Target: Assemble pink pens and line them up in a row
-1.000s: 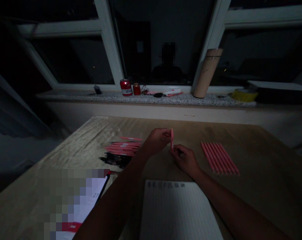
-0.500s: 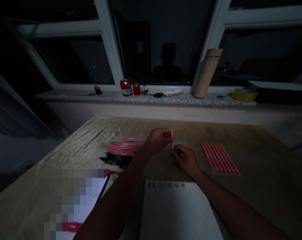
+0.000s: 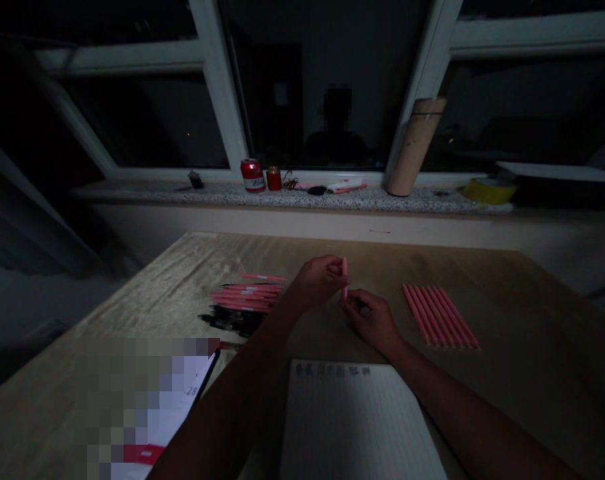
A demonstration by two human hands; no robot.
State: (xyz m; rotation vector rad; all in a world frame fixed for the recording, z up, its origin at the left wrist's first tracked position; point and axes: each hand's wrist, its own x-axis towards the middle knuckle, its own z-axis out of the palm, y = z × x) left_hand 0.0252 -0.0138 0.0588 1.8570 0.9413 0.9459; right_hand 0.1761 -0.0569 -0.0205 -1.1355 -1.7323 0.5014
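Note:
A pink pen (image 3: 345,269) stands upright over the middle of the table. My left hand (image 3: 318,280) is closed on its upper part, fingers pinching it from the left. At the pen's lower end, the fingers of my right hand (image 3: 369,315) are pinched together on it; the very tip is hidden by them. Left of my left forearm lies a loose pile of pink pens (image 3: 247,295), with a heap of black pens (image 3: 232,320) just below. To the right of my right hand, several pink pens (image 3: 439,316) lie side by side in a neat slanted row.
A lined notebook (image 3: 357,420) with writing along its top lies between my forearms. A lit screen (image 3: 182,393), partly blurred out, is at lower left. On the windowsill stand a red can (image 3: 253,176), a small red jar (image 3: 273,179), a tan flask (image 3: 416,147) and yellow tape (image 3: 489,191).
Both hands hold almost the same position around the pink pen. The number on the lit screen has gone from 27 to 28.

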